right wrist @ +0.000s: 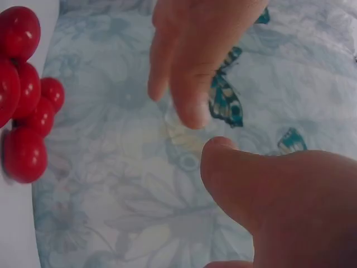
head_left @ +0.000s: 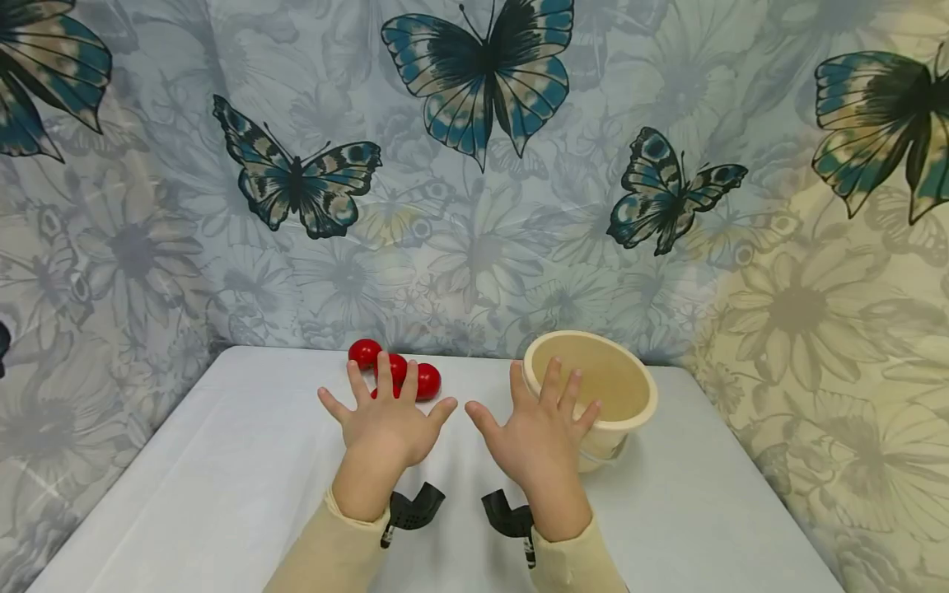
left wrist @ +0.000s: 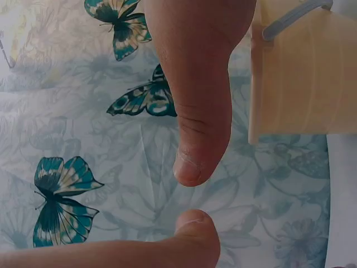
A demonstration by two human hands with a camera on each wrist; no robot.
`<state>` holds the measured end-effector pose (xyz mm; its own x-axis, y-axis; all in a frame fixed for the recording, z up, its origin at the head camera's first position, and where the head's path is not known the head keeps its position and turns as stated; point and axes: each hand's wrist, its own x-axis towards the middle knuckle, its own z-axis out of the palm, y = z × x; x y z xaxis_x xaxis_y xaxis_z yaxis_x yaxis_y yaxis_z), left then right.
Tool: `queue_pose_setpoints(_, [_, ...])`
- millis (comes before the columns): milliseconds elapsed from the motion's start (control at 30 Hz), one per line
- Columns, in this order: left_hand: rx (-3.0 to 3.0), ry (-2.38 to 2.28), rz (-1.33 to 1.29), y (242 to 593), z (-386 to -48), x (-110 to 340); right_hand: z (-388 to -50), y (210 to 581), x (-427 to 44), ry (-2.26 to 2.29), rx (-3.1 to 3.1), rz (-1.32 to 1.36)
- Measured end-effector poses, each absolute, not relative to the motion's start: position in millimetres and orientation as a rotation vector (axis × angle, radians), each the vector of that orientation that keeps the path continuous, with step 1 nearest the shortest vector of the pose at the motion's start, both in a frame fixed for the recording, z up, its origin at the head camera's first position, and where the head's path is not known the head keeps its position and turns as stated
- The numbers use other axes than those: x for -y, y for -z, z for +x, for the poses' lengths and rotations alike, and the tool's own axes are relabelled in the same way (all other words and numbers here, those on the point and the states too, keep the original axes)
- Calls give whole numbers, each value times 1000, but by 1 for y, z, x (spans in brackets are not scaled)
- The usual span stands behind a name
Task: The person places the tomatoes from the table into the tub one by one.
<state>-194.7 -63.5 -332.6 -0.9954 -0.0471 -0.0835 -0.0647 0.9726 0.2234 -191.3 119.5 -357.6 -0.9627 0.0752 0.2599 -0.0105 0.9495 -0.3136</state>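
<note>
The left hand (head_left: 389, 428) and right hand (head_left: 541, 432) are spread wide in the lower middle of the frame with nothing in them, so the handling seems not yet begun. The red balls (head_left: 428, 382) lie on the bench (head_left: 222, 494), left of centre, and none shows inside the visible part of the bucket (head_left: 615, 379), right of centre, so all the moving appears left to do

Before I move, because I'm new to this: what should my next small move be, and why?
Probably reach your left hand toward the red balls: it looks open, empty and nearer to them, whereas your right hand is nearer the bucket.
</note>
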Motion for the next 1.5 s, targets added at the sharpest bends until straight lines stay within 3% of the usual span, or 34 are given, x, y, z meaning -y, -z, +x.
queue_pose_setpoints(167, [-3031, -520, -4, 338, -198, 93, -198, 343, -150, -381, 2812, 40])
queue_pose_setpoints(433, [-2926, -824, 209, 350, -208, 182, -204, 306, -268, -613, 2756, 123])
queue_pose_setpoints(667, [-2618, -1297, 424, 397, -213, 221, -224, 342, -331, -1393, 2663, 185])
queue_pose_setpoints(900, [-2365, -1577, 504, 441, -220, 222, -234, 396, -337, -2031, 2349, 342])
queue_pose_setpoints(1500, [-2494, -1631, 375, 473, -240, 211, -230, 401, -316, -1687, 2569, 358])
